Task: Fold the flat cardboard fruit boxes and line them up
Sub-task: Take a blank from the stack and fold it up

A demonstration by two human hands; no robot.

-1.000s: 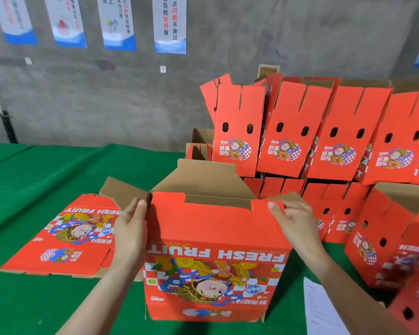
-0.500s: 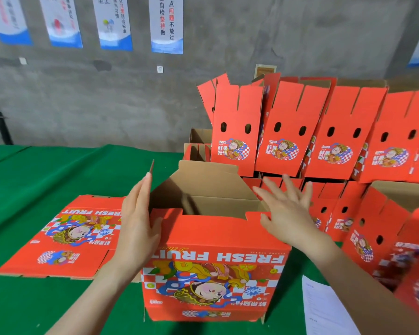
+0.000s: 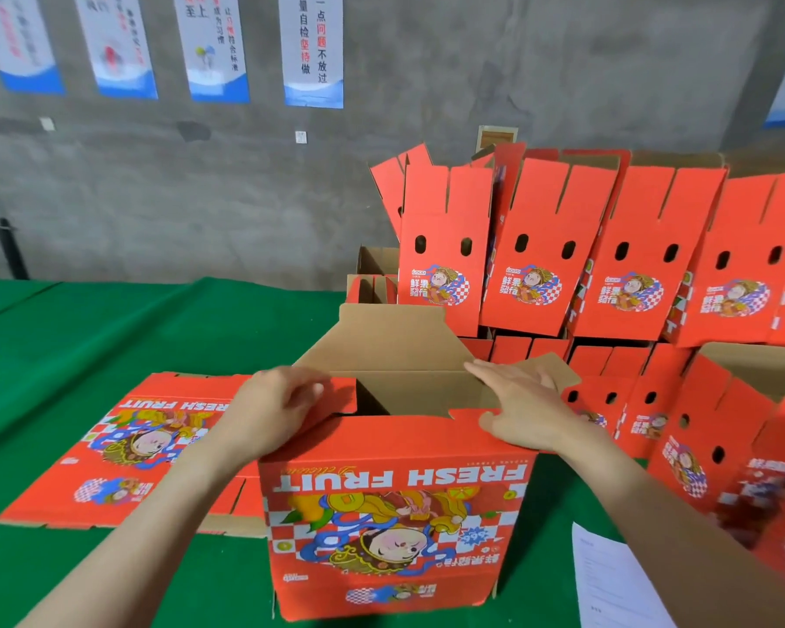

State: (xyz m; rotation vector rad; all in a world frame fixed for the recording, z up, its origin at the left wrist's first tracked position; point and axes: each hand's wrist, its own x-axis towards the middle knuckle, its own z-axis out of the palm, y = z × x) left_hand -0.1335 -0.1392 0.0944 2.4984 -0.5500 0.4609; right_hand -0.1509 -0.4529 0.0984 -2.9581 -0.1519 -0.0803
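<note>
The green table (image 3: 109, 337) and the row of folded red boxes (image 3: 558, 247) along its back right look as they did half a second ago. The upright box (image 3: 395, 514) stands in the same place at the near middle, open top up, its print upside down. The flat box (image 3: 123, 441) lies just beside it on the left, unmoved. The hands have changed. The left hand (image 3: 273, 410), raised edge-on before, now lies over the left side flap (image 3: 341, 392), fingers curled onto it, and the flap is folded inward. The right hand (image 3: 526, 410), which hovered spread above the box, now lies with straight, close fingers flat on the right side flap (image 3: 558, 364). A paper sheet (image 3: 608, 582) lies at the near right.
</note>
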